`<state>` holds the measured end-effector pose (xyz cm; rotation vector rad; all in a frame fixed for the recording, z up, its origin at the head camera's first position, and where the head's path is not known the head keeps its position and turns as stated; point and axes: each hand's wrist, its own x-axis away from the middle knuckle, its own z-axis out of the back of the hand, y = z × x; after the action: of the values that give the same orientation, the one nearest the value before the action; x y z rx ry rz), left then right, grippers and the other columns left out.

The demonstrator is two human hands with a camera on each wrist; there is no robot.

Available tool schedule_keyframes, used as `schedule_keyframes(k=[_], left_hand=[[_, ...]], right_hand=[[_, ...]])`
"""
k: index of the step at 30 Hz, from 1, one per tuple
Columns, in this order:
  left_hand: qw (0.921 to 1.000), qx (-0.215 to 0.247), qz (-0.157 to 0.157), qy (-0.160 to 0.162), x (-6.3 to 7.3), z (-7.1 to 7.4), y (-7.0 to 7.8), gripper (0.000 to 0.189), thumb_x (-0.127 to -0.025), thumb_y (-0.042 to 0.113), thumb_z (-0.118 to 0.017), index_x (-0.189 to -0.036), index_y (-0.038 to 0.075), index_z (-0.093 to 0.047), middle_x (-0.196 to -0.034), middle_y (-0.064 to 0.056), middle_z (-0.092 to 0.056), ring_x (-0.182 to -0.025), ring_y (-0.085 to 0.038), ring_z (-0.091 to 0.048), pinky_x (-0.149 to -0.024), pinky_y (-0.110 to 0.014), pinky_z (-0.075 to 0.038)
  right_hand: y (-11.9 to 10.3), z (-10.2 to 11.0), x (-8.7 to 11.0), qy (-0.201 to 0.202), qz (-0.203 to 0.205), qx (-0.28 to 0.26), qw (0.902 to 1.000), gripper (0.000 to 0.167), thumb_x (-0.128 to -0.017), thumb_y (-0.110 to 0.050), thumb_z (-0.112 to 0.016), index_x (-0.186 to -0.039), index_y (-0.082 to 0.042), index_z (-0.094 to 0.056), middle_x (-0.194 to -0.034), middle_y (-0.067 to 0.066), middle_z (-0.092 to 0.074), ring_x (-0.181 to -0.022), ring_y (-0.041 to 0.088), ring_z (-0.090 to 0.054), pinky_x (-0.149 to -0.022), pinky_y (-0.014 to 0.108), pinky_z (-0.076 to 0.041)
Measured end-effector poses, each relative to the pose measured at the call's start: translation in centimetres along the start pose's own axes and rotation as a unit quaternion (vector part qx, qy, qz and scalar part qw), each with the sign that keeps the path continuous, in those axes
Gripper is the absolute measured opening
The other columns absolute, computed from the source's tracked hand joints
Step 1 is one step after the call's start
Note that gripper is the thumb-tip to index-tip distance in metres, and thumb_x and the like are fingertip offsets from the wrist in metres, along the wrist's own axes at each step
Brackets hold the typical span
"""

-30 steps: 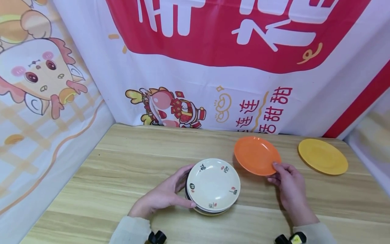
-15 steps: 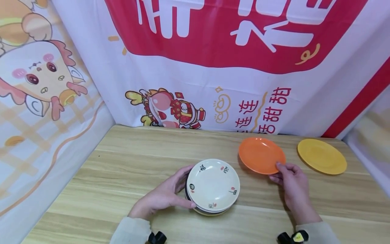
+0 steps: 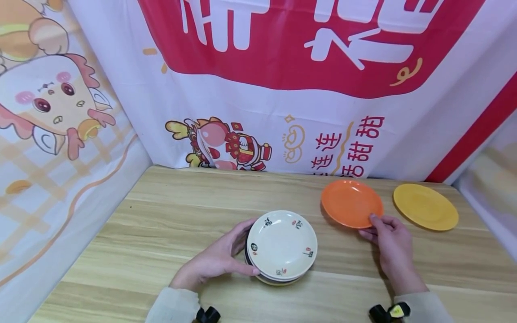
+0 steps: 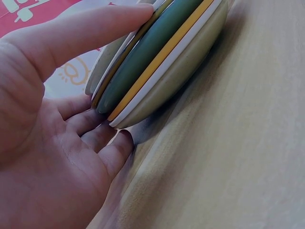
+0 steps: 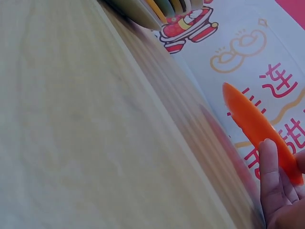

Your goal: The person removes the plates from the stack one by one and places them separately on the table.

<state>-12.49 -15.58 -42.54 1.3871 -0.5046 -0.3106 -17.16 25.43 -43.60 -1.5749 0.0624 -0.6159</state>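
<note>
A stack of plates (image 3: 282, 244) stands near the middle of the table, topped by a cream plate with small black and red motifs. My left hand (image 3: 220, 253) grips its left side, thumb at the front rim and fingers behind. Seen from the left wrist, the stack's edges (image 4: 157, 62) show green, yellow, white and pale green layers. To the right, my right hand (image 3: 393, 246) pinches the near-right rim of an orange plate (image 3: 349, 202), thumb on top and fingers underneath. In the right wrist view the orange plate (image 5: 257, 121) is held above the tabletop.
A yellow plate (image 3: 426, 206) lies at the back right of the wooden table (image 3: 161, 215), just right of the orange one. Printed cloth (image 3: 258, 103) hangs along the back edge, and another cloth (image 3: 64, 148) borders the left side.
My right hand has carried the orange plate to the right and slightly back, away from the stack and closer to the yellow plate. The left hand and the stack have stayed put.
</note>
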Motion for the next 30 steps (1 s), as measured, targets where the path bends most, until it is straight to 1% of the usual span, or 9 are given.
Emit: schedule_keyframes(k=[3, 8, 12, 19, 24, 30], left_hand=[[1.0000, 0.002, -0.002, -0.002, 0.0, 0.0, 0.0, 0.113, -0.078, 0.005, -0.094, -0.169, 0.023, -0.030, -0.179, -0.009, -0.027, -0.167, -0.040, -0.019, -0.138, -0.054, -0.015], [1.0000, -0.002, -0.005, 0.001, 0.1, 0.1, -0.1, 0.113, -0.078, 0.005, -0.094, -0.169, 0.022, -0.030, -0.178, -0.009, -0.027, -0.167, -0.039, -0.020, -0.138, -0.053, -0.016], [1.0000, -0.004, -0.006, 0.001, 0.1, 0.1, -0.1, 0.112, -0.078, 0.005, -0.094, -0.169, 0.022, -0.030, -0.179, -0.009, -0.027, -0.167, -0.039, -0.020, -0.138, -0.053, -0.016], [0.9999, -0.006, -0.014, -0.001, 0.1, 0.2, -0.1, 0.111, -0.079, 0.006, -0.094, -0.169, 0.022, -0.030, -0.178, -0.009, -0.028, -0.167, -0.039, -0.020, -0.138, -0.053, -0.016], [0.9999, -0.004, -0.016, -0.002, 0.1, 0.2, -0.2, 0.112, -0.079, 0.005, -0.094, -0.169, 0.020, -0.030, -0.178, -0.010, -0.028, -0.167, -0.039, -0.021, -0.137, -0.053, -0.017], [0.9999, -0.005, -0.012, 0.000, 0.0, 0.0, -0.3, 0.112, -0.079, 0.006, -0.094, -0.169, 0.021, -0.030, -0.178, -0.010, -0.028, -0.167, -0.039, -0.021, -0.138, -0.052, -0.017]], right_hand=[[-0.1, 0.3, -0.3, 0.002, -0.003, 0.000, 1.0000, 0.021, -0.109, -0.031, -0.064, -0.122, -0.018, -0.054, -0.090, -0.011, -0.070, -0.080, 0.004, -0.075, -0.079, 0.024, -0.068], [-0.2, 0.4, -0.5, -0.001, -0.016, 0.012, 0.9998, 0.022, -0.109, -0.036, -0.063, -0.123, -0.021, -0.053, -0.099, -0.008, -0.069, -0.084, 0.005, -0.076, -0.082, 0.025, -0.068], [-0.1, 0.4, -0.7, -0.002, -0.016, 0.016, 0.9997, 0.024, -0.109, -0.037, -0.063, -0.124, -0.021, -0.053, -0.103, -0.006, -0.068, -0.085, 0.005, -0.076, -0.083, 0.025, -0.068], [-0.2, 0.2, -0.8, 0.002, -0.009, 0.023, 0.9997, 0.023, -0.110, -0.034, -0.061, -0.124, -0.018, -0.052, -0.103, -0.003, -0.068, -0.083, 0.006, -0.076, -0.081, 0.026, -0.068], [-0.2, 0.2, -1.0, 0.004, -0.013, 0.031, 0.9994, 0.024, -0.110, -0.034, -0.061, -0.125, -0.018, -0.052, -0.108, 0.000, -0.067, -0.083, 0.006, -0.076, -0.082, 0.026, -0.068], [-0.3, 0.5, -1.3, 0.007, -0.012, 0.042, 0.9990, 0.032, -0.110, -0.035, -0.061, -0.131, -0.012, -0.052, -0.117, 0.007, -0.064, -0.081, 0.005, -0.077, -0.081, 0.027, -0.068]])
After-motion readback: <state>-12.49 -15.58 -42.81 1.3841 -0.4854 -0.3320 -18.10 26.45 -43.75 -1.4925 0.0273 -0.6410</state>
